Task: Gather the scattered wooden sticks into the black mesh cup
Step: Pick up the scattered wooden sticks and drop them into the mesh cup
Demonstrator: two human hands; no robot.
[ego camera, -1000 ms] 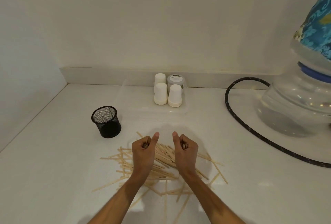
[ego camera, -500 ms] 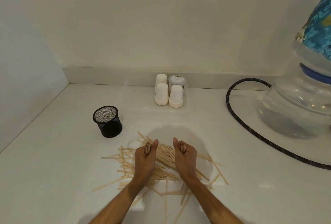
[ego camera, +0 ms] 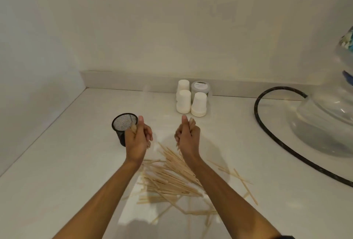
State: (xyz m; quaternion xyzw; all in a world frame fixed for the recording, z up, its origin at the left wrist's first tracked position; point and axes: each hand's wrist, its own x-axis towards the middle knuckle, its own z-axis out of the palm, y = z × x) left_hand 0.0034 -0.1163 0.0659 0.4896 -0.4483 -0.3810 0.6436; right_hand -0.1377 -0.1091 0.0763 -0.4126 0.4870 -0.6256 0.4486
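Observation:
A loose pile of thin wooden sticks point(ego camera: 168, 177) lies scattered on the white counter point(ego camera: 57, 181) in front of me. The black mesh cup point(ego camera: 122, 125) stands upright at the left of the pile. My left hand point(ego camera: 138, 139) is lifted and grips a small bundle of sticks, right beside the cup's near rim. My right hand point(ego camera: 188, 137) is also raised, fingers curled round another bundle of sticks, thumb up, well to the right of the cup.
Three stacks of white paper cups point(ego camera: 191, 101) and a grey-lidded jar point(ego camera: 200, 88) stand by the back wall. A black hose point(ego camera: 267, 124) curves across the right side to a large clear water bottle point(ego camera: 324, 120). A wall closes the left side.
Both hands have risen off the pile with sticks in their grip. The left hand has moved up and left to the cup. The camera view has tilted.

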